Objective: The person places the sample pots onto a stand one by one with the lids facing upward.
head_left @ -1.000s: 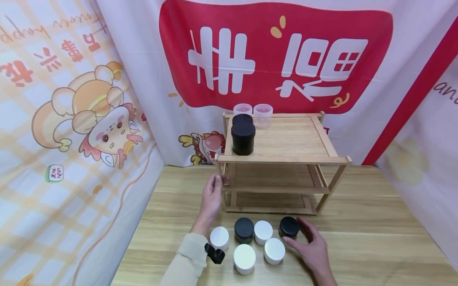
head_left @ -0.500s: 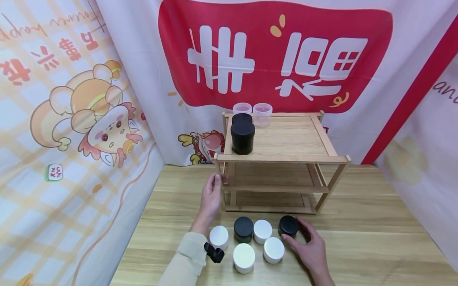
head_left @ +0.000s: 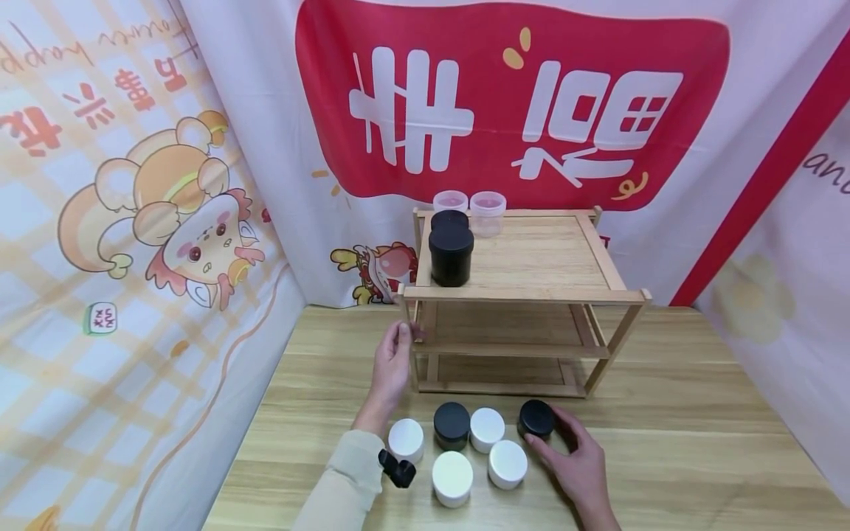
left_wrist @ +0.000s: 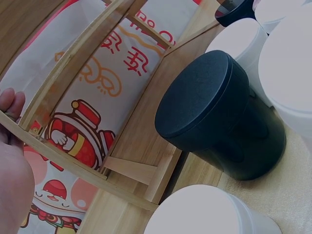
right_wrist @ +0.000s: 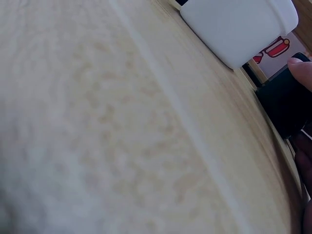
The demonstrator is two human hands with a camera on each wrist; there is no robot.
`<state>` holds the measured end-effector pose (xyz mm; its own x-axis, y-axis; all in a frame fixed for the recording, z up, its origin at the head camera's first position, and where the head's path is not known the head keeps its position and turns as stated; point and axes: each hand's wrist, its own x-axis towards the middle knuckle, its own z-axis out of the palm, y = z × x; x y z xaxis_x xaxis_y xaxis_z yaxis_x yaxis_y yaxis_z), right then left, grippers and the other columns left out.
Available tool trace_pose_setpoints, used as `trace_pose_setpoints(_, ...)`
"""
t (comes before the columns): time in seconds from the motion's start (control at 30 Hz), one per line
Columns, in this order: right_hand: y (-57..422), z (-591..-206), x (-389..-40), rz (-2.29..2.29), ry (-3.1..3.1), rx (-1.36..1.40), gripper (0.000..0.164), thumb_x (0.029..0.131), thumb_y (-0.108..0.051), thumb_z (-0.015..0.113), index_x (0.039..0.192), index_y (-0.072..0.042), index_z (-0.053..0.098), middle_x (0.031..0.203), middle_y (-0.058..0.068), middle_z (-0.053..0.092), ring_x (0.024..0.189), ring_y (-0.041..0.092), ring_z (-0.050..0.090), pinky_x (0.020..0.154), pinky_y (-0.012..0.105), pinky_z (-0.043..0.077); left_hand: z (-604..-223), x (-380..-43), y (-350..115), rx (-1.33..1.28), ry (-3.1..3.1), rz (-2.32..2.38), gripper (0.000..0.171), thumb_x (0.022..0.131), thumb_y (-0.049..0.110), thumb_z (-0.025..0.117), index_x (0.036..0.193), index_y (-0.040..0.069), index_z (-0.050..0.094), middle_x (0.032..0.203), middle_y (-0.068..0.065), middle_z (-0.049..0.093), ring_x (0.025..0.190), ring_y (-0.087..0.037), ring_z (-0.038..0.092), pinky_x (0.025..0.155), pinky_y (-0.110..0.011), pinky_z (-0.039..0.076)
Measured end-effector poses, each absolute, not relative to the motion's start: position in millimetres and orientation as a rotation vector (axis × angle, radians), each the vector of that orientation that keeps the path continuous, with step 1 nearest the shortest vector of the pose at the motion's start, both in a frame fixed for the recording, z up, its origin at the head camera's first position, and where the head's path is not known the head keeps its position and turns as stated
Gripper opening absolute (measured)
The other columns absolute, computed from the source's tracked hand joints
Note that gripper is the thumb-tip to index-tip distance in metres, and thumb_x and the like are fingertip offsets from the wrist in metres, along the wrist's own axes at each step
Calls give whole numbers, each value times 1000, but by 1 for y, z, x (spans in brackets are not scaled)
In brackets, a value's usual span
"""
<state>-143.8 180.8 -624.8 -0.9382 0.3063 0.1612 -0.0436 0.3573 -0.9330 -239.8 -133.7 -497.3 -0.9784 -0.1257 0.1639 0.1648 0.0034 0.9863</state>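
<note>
My left hand [head_left: 392, 361] grips the left front post of a wooden rack [head_left: 524, 295], its fingertips showing behind the post in the left wrist view. On the table at the right, a low black jar [head_left: 536, 419] stands between the thumb and fingers of my right hand [head_left: 579, 461]. In the right wrist view the thumb lies on the rim of that black jar [right_wrist: 285, 97]. A second black jar [head_left: 451, 425] stands to its left, among several white jars [head_left: 508, 464]. One white jar [head_left: 406, 440] is right beside my left wrist.
Two black jars [head_left: 451, 256] stand at the left of the rack's top shelf, one behind the other. Two translucent pinkish jars [head_left: 488, 214] are at its back edge. Patterned cloth [head_left: 199, 221] hangs at the left, back and right of the wooden table [head_left: 697, 428].
</note>
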Motion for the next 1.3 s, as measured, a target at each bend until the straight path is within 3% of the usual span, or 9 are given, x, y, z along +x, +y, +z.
trace_pose_setpoints(0.2, 181, -627, -145, 1592, -2343, -290, 70, 74, -18, 102, 137, -13, 72, 140, 10, 72, 111, -21, 55, 99, -2, 42, -498, -241, -134, -51, -2071, -2087, 53, 116, 45, 43, 139, 0, 59, 132, -21, 70, 130, -31, 64, 127, -52, 39)
trace_pose_setpoints(0.47, 187, -618, -140, 1613, -2347, -314, 68, 78, -19, 100, 139, -13, 71, 135, 14, 74, 101, -12, 63, 92, 2, 47, -499, -241, -133, -43, -2083, -2086, 53, 115, 46, 44, 139, 2, 60, 132, -18, 71, 131, -31, 64, 128, -53, 38)
trace_pose_setpoints(0.7, 198, -607, -134, 1698, -2358, -324, 71, 79, -18, 99, 142, -12, 68, 141, 16, 70, 98, -9, 68, 90, 8, 55, -500, -241, -134, -41, -2089, -2080, 55, 115, 47, 43, 140, 1, 59, 133, -17, 71, 132, -29, 63, 128, -53, 38)
trace_pose_setpoints(0.9, 208, -588, -132, 1693, -2405, -285, 71, 82, -21, 97, 144, -8, 66, 142, 20, 68, 100, -9, 66, 90, 13, 58, -500, -241, -136, -51, -2090, -2100, 57, 115, 49, 43, 142, 0, 57, 133, -17, 70, 132, -29, 63, 128, -51, 38)
trace_pose_setpoints(1.17, 217, -556, -129, 1594, -2494, -232, 70, 83, -31, 96, 145, -16, 66, 142, 14, 70, 103, -11, 63, 91, 16, 58, -501, -241, -137, -66, -2083, -2091, 58, 115, 48, 43, 141, -1, 57, 131, -17, 71, 131, -28, 63, 128, -52, 38)
trace_pose_setpoints(1.3, 220, -540, -128, 1521, -2512, -177, 70, 83, -32, 96, 144, -14, 67, 141, 15, 71, 103, -14, 62, 91, 12, 55, -500, -241, -136, -59, -2084, -2094, 57, 115, 48, 43, 141, 0, 58, 130, -16, 72, 130, -27, 64, 128, -51, 39)
